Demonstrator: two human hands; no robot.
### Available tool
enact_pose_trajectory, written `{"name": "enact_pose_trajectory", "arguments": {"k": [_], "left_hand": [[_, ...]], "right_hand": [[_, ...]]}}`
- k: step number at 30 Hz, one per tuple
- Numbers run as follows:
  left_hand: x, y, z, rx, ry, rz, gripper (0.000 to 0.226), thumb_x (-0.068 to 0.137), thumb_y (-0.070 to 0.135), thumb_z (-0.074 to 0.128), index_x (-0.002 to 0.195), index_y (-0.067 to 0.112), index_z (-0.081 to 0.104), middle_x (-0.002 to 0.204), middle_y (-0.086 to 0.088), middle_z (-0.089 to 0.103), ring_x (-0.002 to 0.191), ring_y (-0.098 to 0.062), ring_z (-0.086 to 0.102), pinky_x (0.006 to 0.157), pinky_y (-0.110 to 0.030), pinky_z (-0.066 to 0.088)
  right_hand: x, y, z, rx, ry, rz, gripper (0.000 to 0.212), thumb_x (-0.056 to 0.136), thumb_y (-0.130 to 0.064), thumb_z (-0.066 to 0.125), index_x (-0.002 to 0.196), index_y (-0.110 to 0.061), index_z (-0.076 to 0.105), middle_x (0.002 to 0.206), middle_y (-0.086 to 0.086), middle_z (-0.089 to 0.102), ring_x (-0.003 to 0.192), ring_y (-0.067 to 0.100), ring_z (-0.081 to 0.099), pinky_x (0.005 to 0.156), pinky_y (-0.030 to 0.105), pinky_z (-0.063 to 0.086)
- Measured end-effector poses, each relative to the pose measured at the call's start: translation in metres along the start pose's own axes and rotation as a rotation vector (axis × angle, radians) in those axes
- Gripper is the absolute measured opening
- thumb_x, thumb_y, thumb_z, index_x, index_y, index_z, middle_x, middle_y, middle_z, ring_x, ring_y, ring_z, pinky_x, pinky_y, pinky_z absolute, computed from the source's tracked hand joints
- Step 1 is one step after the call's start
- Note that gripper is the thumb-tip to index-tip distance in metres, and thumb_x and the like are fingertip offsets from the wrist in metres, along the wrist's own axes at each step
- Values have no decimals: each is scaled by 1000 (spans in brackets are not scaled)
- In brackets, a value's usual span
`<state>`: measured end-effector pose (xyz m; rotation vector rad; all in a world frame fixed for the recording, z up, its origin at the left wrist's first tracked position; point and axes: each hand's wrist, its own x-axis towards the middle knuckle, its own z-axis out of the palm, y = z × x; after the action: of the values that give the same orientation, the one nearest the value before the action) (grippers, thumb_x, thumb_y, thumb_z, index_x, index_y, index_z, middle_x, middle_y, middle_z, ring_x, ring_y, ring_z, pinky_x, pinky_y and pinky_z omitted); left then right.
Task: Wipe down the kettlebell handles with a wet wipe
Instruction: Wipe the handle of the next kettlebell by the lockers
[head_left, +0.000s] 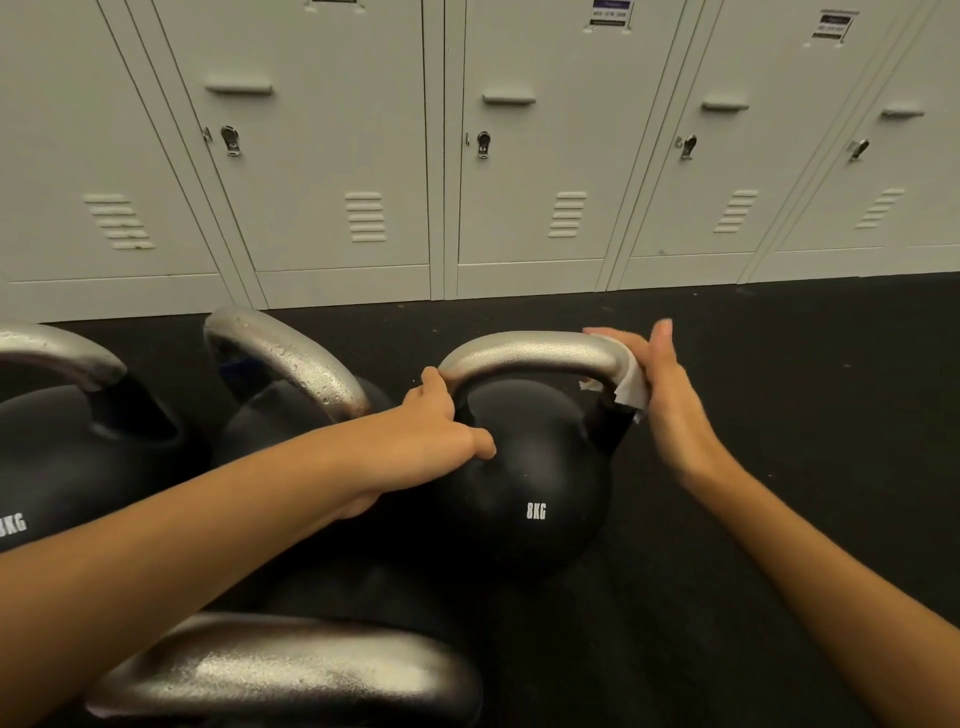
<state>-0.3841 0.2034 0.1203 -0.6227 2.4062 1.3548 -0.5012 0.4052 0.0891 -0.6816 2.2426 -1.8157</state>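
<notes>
Kettlebells crowd the black floor (727, 519) in front of a row of pale grey lockers (343, 156), and the one being cleaned is the black 8KG kettlebell (535, 483) standing upright in the middle of the view. Its silver handle (530, 353) arches over the ball, with a white wet wipe (631, 382) wrapped against the right-hand bend where the handle turns down into the black post. The right hand (660, 395) grips the wipe there, palm pressed on the outer side of the bend and fingers curled over the top of the metal, thumb pointing up. The left hand (441, 431) holds the opposite, left end of the same handle, thumb lying across the shoulder of the ball and fingers hooked round the base of the handle (the fingertips are hidden behind it). Just to the left stands a second kettlebell (291, 415) whose handle (291, 358) is beaded with droplets; a third kettlebell (67, 457) sits at the left edge, and the handle of a fourth (291, 670) fills the bottom of the view beneath the left forearm.
</notes>
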Motion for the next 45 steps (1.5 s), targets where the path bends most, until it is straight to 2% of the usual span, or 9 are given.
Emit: {"name": "enact_pose_trajectory", "arguments": {"k": [4,10,14,18,25,30,33,37,45], "left_hand": [[0,1,1,-7,2,13,100,89,32,63,153,21,-13,160,-3,13,140,-25,31,113,-40,34],[0,-2,2,-16,4,23,98,88,33,64,154,24,-7,159,-2,15,140,-25,32,112,-42,35],[-1,-2,1,-16,6,18,99,88,32,63,154,23,-10,159,-1,13,140,-25,32,112,-42,35],[-3,-2,2,-13,9,21,100,91,31,61,152,22,-17,161,2,5,141,-24,30,114,-40,33],[-4,-3,2,-26,8,28,98,90,31,62,153,25,-11,158,2,13,138,-24,33,112,-41,36],[-6,-5,2,-30,-4,33,97,91,29,61,153,26,-14,160,2,10,139,-24,32,113,-41,34],[-4,-3,2,-35,9,29,96,90,28,62,153,23,-11,159,0,12,137,-24,34,112,-41,35],[-3,-4,3,-37,6,29,96,88,32,63,154,27,-8,158,0,15,138,-24,34,112,-40,35],[-1,-4,2,-43,1,5,93,84,34,65,153,27,3,156,-1,19,136,-26,36,110,-42,38]], "right_hand": [[21,-5,-3,-84,28,40,22,104,-39,41,107,-27,59,97,-12,62,85,-4,58,80,21,42],[19,14,-9,98,-120,216,48,102,-44,40,97,-6,67,85,12,66,92,24,60,98,38,42],[31,-3,-12,44,-222,220,43,98,-45,41,87,-9,62,76,13,59,78,22,55,86,37,41],[45,-16,-15,-1,-287,294,47,102,-42,32,111,-14,70,87,9,74,74,15,67,75,28,47],[51,-17,-14,93,-351,477,45,101,-38,36,81,-6,60,62,10,62,55,22,59,65,36,44],[46,-36,-6,-182,-257,335,44,103,-39,31,117,-13,63,102,0,70,91,19,62,85,29,41],[27,-37,-4,-476,-215,64,32,101,-32,34,92,-8,54,91,8,58,82,26,50,74,30,35],[6,-4,-4,-191,33,79,40,104,-30,33,87,2,50,81,10,54,71,11,45,73,34,36],[-39,43,-9,-41,112,-33,40,100,-33,43,130,-14,62,116,-5,69,111,6,62,91,27,51]]}}
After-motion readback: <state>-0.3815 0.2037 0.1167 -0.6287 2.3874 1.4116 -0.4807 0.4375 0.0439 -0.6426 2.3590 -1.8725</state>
